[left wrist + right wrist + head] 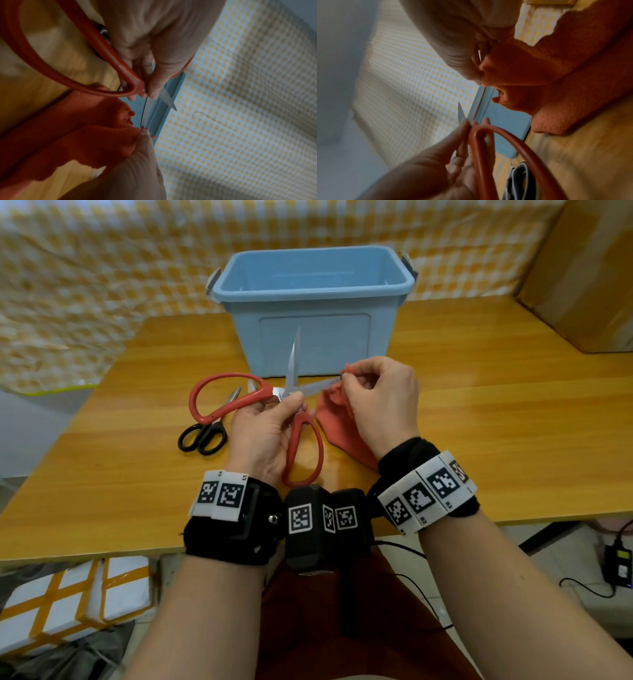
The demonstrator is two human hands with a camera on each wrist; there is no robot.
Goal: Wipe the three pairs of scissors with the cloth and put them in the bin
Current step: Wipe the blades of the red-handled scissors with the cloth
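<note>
Large red-handled scissors (pixel 219 393) are held open above the wooden table (pixel 496 422). My left hand (pixel 291 402) pinches them at the pivot; in the left wrist view its fingertips (pixel 149 93) sit at the base of the blades beside the red handle (pixel 51 73). One blade points up in front of the blue bin (pixel 308 285). The other blade runs right into the red-orange cloth (pixel 337 422), which my right hand (pixel 346 376) pinches round the blade's tip (pixel 479 55). The cloth (pixel 539 81) hangs down to the table. Black-handled scissors (pixel 205 433) lie on the table to the left.
The bin stands open at the table's back middle. A cardboard box (pixel 582 268) sits at the back right. A yellow-checked sheet (pixel 102 268) covers the wall behind. Taped boxes (pixel 68 604) and cables lie on the floor under the table's front edge.
</note>
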